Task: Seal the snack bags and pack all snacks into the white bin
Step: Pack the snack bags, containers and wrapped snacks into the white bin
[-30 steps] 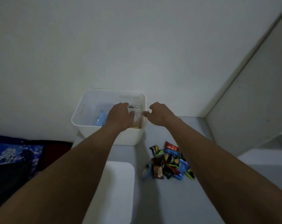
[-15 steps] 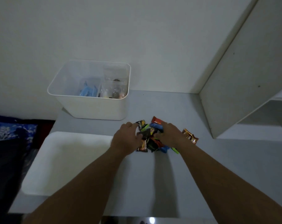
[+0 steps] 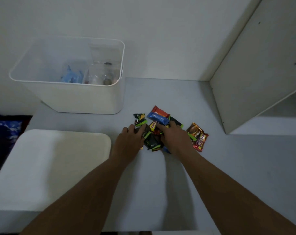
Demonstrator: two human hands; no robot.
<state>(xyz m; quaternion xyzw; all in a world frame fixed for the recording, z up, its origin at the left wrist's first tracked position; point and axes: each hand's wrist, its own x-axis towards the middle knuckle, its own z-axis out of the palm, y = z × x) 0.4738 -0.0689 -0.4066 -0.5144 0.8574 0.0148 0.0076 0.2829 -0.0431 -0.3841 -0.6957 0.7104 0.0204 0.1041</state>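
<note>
left hand (image 3: 128, 143) and right hand (image 3: 176, 138) moved off white bin (image 3: 67, 99) to snack pile (image 3: 154, 131) in front of it | left fingers curved, grip unclear | right fingers flat on wrappers | judged: gathering loose snacks begins

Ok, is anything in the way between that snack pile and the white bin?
Nothing visible. Only bare grey tabletop separates the snack pile from the white bin, whose top is open. The flat white panel lies left of that path.

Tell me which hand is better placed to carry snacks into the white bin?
Probably the left hand: both hands rest on the snack pile, but the white bin stands on its side, while the right hand would cross over.
</note>
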